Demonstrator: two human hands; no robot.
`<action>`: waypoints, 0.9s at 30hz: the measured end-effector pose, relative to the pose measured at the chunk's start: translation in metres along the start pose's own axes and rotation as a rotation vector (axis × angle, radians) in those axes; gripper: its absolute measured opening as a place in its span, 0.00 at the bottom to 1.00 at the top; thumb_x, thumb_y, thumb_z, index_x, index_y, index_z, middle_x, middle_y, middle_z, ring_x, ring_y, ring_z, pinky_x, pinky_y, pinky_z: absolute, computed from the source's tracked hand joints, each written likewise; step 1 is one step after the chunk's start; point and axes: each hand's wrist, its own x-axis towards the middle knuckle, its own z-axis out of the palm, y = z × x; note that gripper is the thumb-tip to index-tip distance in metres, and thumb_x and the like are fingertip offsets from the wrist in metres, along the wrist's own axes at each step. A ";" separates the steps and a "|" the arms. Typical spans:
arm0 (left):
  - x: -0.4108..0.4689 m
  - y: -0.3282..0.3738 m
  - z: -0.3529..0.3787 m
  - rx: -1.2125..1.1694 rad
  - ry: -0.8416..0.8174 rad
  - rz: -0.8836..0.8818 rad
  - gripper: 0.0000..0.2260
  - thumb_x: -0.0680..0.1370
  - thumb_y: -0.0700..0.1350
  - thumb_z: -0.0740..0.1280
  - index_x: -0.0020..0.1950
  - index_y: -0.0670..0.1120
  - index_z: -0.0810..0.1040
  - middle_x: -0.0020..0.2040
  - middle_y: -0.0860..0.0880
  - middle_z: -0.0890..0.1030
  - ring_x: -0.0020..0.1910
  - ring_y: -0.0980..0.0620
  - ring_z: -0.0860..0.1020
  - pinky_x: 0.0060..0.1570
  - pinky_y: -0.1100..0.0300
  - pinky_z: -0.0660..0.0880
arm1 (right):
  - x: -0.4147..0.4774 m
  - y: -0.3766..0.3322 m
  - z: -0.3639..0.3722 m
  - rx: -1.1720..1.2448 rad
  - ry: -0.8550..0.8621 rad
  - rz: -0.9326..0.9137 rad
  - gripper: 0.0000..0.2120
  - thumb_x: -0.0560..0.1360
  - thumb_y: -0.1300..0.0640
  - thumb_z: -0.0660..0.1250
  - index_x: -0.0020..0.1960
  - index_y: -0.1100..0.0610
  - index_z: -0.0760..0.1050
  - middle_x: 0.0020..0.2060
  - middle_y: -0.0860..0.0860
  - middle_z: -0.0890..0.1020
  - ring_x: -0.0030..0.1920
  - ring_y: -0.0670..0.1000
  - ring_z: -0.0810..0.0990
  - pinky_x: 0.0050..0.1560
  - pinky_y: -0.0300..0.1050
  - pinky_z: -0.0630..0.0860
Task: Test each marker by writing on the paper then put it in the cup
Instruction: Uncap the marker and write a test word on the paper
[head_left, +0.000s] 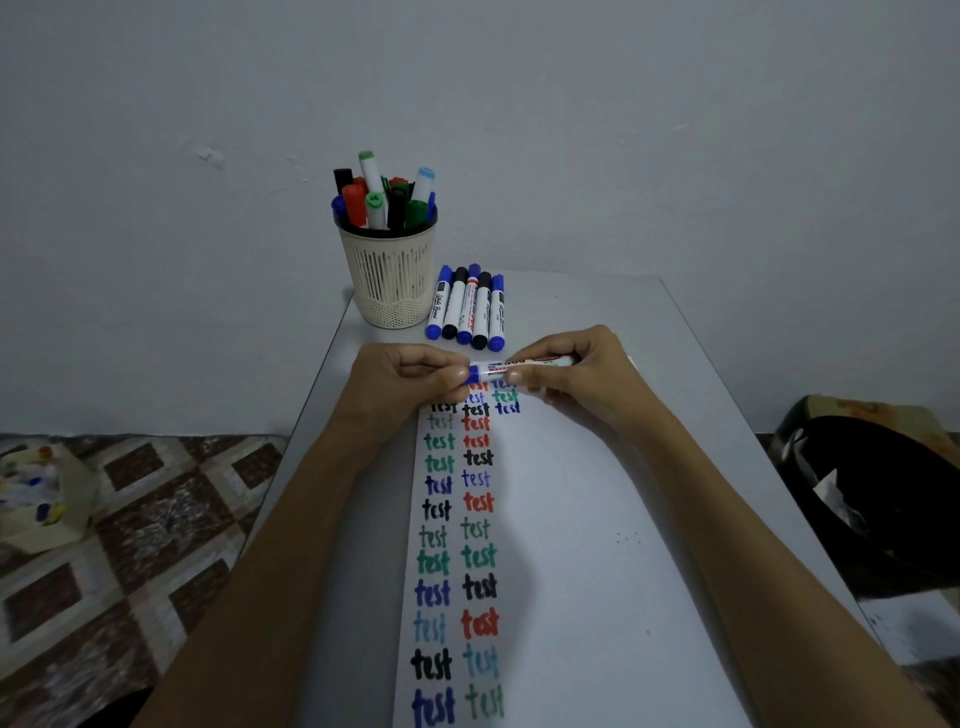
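A white marker with a blue cap (511, 368) lies level between both hands above the paper (566, 519). My left hand (410, 376) pinches its blue cap end, and my right hand (576, 371) grips the barrel. The paper carries columns of the word "test" in black, green, blue and red. A cream slotted cup (389, 275) stands at the table's far left, holding several capped markers. Several blue and black capped markers (466, 309) lie side by side just right of the cup.
The small grey table (332, 519) stands against a pale wall. A patterned floor and a box of small items (36, 493) lie to the left. A black bin (878, 499) sits at the right.
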 end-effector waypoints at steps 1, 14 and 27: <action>0.000 -0.001 0.002 0.033 0.020 0.025 0.07 0.73 0.37 0.69 0.50 0.40 0.81 0.37 0.47 0.84 0.36 0.53 0.83 0.35 0.68 0.78 | 0.001 0.000 0.000 -0.003 -0.002 0.001 0.11 0.69 0.60 0.75 0.47 0.66 0.83 0.34 0.57 0.83 0.31 0.48 0.77 0.31 0.37 0.73; -0.001 -0.004 0.010 0.168 0.129 0.317 0.09 0.72 0.34 0.68 0.52 0.42 0.79 0.38 0.50 0.82 0.34 0.57 0.82 0.36 0.70 0.77 | -0.003 -0.004 0.000 0.049 0.022 0.126 0.11 0.71 0.57 0.74 0.46 0.66 0.83 0.22 0.54 0.75 0.19 0.48 0.63 0.21 0.37 0.60; 0.006 0.002 0.000 0.285 0.144 0.328 0.13 0.74 0.41 0.69 0.58 0.46 0.77 0.47 0.56 0.80 0.43 0.66 0.79 0.41 0.73 0.75 | 0.014 -0.035 -0.013 -0.587 -0.043 -0.049 0.10 0.72 0.57 0.73 0.53 0.54 0.82 0.49 0.52 0.82 0.48 0.52 0.77 0.49 0.52 0.77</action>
